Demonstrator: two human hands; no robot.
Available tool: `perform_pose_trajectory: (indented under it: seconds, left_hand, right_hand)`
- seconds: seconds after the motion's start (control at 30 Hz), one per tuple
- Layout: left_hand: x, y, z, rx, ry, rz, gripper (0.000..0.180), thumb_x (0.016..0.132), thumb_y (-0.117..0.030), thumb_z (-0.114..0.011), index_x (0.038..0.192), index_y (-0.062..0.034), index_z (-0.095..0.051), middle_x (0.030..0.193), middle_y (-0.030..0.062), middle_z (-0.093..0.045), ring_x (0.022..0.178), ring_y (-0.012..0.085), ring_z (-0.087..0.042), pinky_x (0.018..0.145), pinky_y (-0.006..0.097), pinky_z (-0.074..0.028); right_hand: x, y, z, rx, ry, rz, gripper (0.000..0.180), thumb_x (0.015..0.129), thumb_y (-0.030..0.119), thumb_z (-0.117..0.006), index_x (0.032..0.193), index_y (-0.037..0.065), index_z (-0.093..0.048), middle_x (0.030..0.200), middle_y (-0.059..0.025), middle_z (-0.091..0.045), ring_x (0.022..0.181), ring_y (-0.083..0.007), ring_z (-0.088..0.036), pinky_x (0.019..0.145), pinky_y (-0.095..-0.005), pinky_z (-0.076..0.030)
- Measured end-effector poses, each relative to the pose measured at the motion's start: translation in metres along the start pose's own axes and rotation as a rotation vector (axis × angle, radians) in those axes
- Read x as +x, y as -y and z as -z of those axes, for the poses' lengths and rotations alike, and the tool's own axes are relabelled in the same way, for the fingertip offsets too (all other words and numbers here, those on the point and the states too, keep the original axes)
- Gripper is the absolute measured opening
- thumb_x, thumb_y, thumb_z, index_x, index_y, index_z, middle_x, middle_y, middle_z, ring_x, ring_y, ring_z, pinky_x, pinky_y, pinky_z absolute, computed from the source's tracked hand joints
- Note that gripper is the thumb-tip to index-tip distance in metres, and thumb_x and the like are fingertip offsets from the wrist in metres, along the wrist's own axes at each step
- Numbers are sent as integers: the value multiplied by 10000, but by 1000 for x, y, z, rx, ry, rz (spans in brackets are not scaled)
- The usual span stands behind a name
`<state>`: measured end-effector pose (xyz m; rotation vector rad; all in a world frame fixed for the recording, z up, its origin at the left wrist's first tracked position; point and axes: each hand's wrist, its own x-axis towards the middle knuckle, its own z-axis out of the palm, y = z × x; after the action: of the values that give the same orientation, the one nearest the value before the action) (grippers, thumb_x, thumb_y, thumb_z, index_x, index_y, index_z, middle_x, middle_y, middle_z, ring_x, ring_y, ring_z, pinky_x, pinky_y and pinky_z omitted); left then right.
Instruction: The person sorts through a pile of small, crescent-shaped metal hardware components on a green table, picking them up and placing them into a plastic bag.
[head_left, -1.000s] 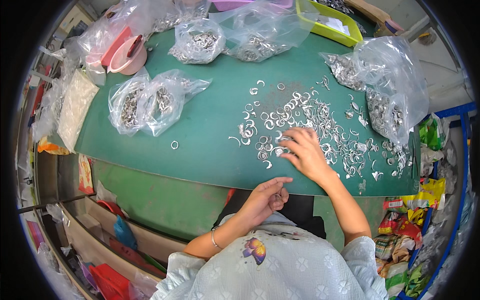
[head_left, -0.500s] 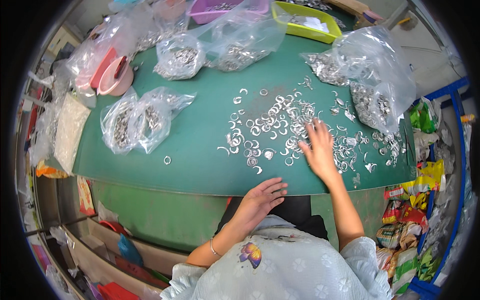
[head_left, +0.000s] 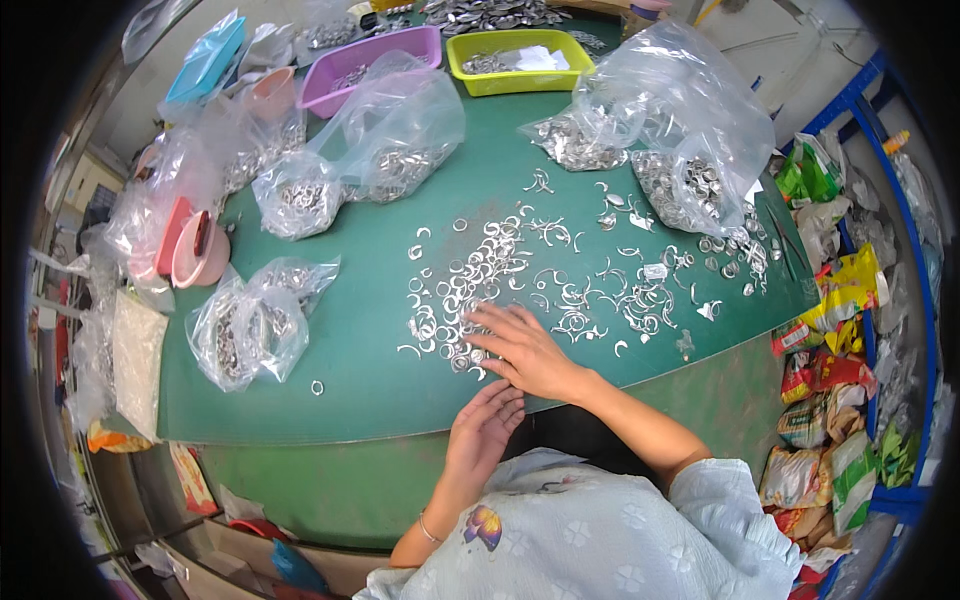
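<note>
Small silver metal pieces, many of them crescents and rings, lie in a loose heap (head_left: pixel 485 262) on the green table. My right hand (head_left: pixel 530 352) is spread palm down over the near edge of this heap, its fingertips among the pieces. Just below it, my left hand (head_left: pixel 487 425) is held at the table's front edge, fingers stretched out and nothing visible in them. The fingertips of the left hand come close to the right hand; whether they touch I cannot tell. More scattered silver pieces (head_left: pixel 650 300) lie to the right of the heap.
Clear plastic bags of metal parts stand at the left (head_left: pixel 262 325), the back (head_left: pixel 390 140) and the right (head_left: pixel 690 165). Behind them are a purple basket (head_left: pixel 318 90) and a yellow-green tray (head_left: pixel 515 83). A pink bucket (head_left: pixel 200 262) stands far left. A lone ring (head_left: pixel 317 387) lies near the front edge.
The view has shifted. My right hand has swept left and nearer, from the middle of the pieces to beside my left hand. A gap now parts the heap from the pieces on the right.
</note>
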<state>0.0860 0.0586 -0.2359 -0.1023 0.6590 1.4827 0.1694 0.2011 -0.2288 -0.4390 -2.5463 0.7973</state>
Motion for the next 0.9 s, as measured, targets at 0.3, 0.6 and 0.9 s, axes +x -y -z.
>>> perform_pose_trajectory:
  seconds: [0.3, 0.6, 0.9]
  left_hand:
    - [-3, -7, 8, 21, -19, -110, 420, 818, 15, -508, 1228, 43, -423, 1101, 171, -554, 941, 216, -572, 856, 327, -461]
    - [-6, 7, -7, 71, -2, -4, 412, 817, 8, -514, 1221, 30, -435, 1071, 145, -565, 927, 204, -566, 832, 315, -460]
    - [-6, 19, -23, 205, -45, 21, 457, 752, 73, -463, 1207, 30, -454, 1077, 134, -564, 933, 208, -563, 838, 317, -451]
  right_hand:
    - [-42, -18, 51, 25, -331, -123, 131, 771, 5, -590, 883, 48, -641, 888, -78, -635, 867, -246, -578, 824, -353, -410]
    - [-113, -60, 104, -481, -607, -663, 278, 773, 71, -602, 1045, 19, -582, 1121, -124, -551, 1042, -298, -482, 909, -371, -364]
    - [-108, -31, 58, -455, -379, -608, 526, 801, 234, -618, 1236, -3, -442, 1341, -249, -324, 1252, -414, -298, 1023, -532, -239]
